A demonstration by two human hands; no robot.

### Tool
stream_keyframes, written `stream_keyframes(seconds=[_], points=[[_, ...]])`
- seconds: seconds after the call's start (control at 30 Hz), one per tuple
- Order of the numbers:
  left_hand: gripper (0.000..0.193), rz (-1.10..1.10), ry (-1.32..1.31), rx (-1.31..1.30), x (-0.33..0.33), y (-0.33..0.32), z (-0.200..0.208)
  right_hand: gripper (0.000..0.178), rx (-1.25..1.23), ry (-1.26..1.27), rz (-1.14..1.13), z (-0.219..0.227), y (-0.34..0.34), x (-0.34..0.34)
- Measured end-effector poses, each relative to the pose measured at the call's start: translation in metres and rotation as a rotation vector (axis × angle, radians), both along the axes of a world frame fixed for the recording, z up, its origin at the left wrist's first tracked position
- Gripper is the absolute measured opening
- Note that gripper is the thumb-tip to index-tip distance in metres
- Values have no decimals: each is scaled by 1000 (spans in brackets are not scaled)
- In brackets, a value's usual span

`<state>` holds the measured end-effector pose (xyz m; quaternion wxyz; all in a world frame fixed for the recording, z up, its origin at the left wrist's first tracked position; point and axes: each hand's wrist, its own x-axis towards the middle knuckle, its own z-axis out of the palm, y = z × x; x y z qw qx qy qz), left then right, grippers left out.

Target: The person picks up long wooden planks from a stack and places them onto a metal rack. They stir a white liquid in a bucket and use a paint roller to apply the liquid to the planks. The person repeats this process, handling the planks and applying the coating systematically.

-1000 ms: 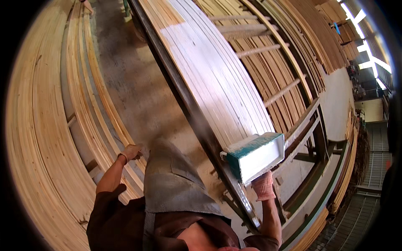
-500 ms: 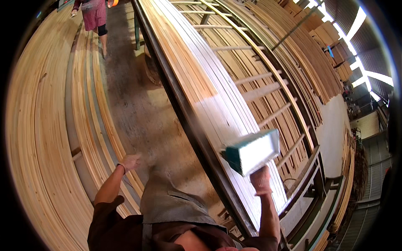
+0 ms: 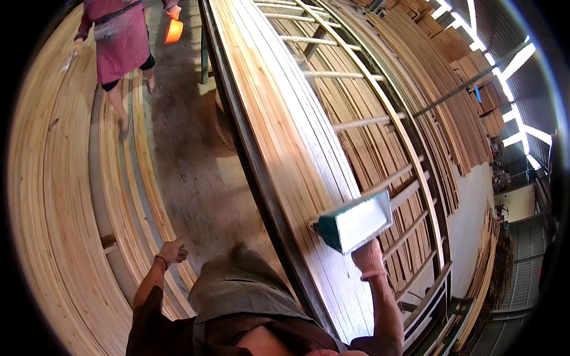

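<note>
My right hand (image 3: 369, 259), in a pinkish knit glove, is closed around the near end of a box-shaped teal trough (image 3: 355, 223) with a white inside. The trough is tilted so that its opening faces me, over a row of long wooden strips (image 3: 279, 136) on a raised dark-edged bench. The strips look white and shiny near the trough and along the right side, bare wood farther off. What lies under the trough is hidden. My left hand (image 3: 172, 253) hangs low on the left with loosely spread fingers. It holds nothing and is nearest the lower planks.
Stacked planks (image 3: 53, 196) fill the left. A person (image 3: 119, 44) in a reddish apron stands in the aisle (image 3: 184, 166), holding an orange container (image 3: 173, 31). Right of the bench runs a ladder-like wooden rack (image 3: 424, 190), with stacked lumber (image 3: 421, 89) beyond.
I have moved forward along the bench with the trough; the rack and strips slide down the view. The other person appears nearer and larger. My left hand has shifted slightly left and down.
</note>
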<state>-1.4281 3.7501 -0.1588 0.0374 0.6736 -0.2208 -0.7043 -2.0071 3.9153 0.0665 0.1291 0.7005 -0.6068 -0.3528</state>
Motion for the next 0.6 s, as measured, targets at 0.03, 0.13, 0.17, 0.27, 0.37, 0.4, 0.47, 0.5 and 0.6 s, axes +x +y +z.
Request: stream_keyframes(seconds=[0.03, 0.13, 0.17, 0.27, 0.37, 0.4, 0.47, 0.5, 0.6], points=[[42, 58, -7, -5, -3, -16, 6, 39, 35, -15, -24, 4, -44, 3], [38, 145, 33, 77, -1, -51, -3, 40, 248, -42, -232, 21, -187, 19], [38, 124, 94, 137, 10, -69, -21, 42, 277, -61, -309, 29, -231, 24], [38, 101, 399, 302, 70, -128, -105, 42, 0, 40, 203, 18, -352, 9], [36, 59, -10, 154, 40, -225, -114, 40, -205, -2, 365, 15, -485, 14], [40, 62, -17, 27, 39, -260, -111, 39, -249, 24, 448, 21, -536, 21], [52, 81, 81, -208, 34, -328, -109, 38, -255, -228, 297, 21, -635, 28], [58, 102, 147, -271, 28, -355, -102, 37, -241, -483, 47, 19, -679, 28], [67, 223, 218, -218, 21, -396, -34, 23, -222, -720, -110, 24, -813, 64]])
